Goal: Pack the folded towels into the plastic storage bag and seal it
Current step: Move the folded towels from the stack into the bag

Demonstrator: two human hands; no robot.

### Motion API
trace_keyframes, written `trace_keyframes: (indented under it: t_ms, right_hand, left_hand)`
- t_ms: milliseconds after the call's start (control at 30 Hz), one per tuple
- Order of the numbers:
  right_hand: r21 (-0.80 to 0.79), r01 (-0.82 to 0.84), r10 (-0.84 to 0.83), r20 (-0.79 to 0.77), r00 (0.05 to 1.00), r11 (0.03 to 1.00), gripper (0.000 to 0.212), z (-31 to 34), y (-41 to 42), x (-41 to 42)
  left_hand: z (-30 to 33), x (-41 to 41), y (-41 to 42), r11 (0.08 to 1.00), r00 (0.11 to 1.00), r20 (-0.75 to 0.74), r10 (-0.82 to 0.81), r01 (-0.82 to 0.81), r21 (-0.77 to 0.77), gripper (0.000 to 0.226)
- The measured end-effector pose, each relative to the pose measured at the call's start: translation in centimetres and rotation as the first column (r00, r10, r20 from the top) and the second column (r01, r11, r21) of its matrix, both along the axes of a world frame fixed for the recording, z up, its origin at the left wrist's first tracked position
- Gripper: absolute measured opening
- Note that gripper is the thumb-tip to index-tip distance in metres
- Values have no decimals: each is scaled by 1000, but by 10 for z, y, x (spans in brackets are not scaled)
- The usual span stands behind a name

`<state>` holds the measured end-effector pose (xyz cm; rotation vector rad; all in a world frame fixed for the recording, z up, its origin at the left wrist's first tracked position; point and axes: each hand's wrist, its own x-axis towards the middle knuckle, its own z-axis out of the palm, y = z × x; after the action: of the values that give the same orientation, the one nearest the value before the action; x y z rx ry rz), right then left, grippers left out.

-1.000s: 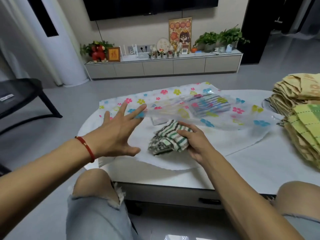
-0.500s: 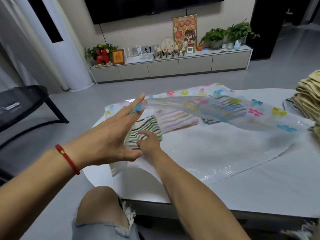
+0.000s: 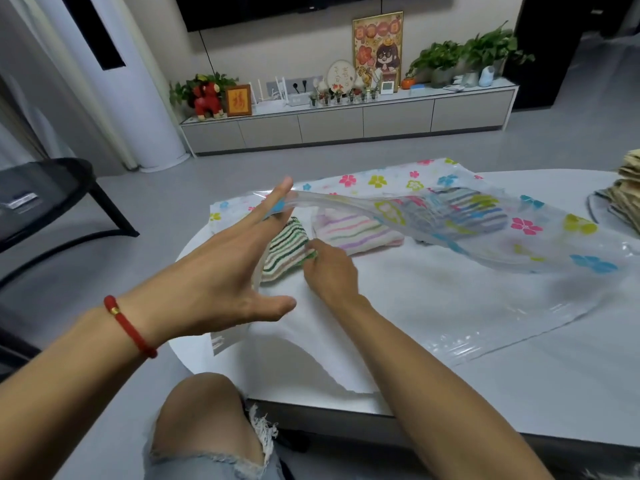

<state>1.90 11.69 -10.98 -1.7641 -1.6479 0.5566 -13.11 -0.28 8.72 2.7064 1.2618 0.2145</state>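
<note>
On the white oval table [image 3: 519,382] lies the clear plastic storage bag printed with coloured flowers [image 3: 540,237], its mouth facing the near left and its lower sheet spread flat on the tabletop, the near edge of that sheet reaching the table's rim above a bare knee [image 3: 204,407]. The left hand [image 3: 221,275], fingers straight and spread, lifts the upper sheet's edge on its fingertips, so the mouth gapes wide. Under that raised flap the right hand [image 3: 329,271] pinches the near corner of a folded green-and-white striped towel [image 3: 285,249] lying just inside the opening. Just right of it, touching or nearly so, sits a folded pastel-striped towel [image 3: 356,230]; farther right, deeper in the bag, is a folded blue-and-grey striped towel [image 3: 474,213]. A stack of folded yellowish towels [image 3: 623,192] stands at the table's far right edge, well apart from the hands. Bare tabletop lies open along the near right.
</note>
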Motion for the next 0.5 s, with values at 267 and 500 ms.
trace_keyframes:
  t_ms: [267,500]
  right_hand:
    - [-29,3,12,509,861,1000,40,-19,6,73]
    - [-83,-64,93,416,905,994,46,11,-66,133]
  left_hand:
    - [0,11,-4,1000,1000,5,15,-15,-26,91]
    - [-7,39,1,985,990,-66,126,-117,128,95]
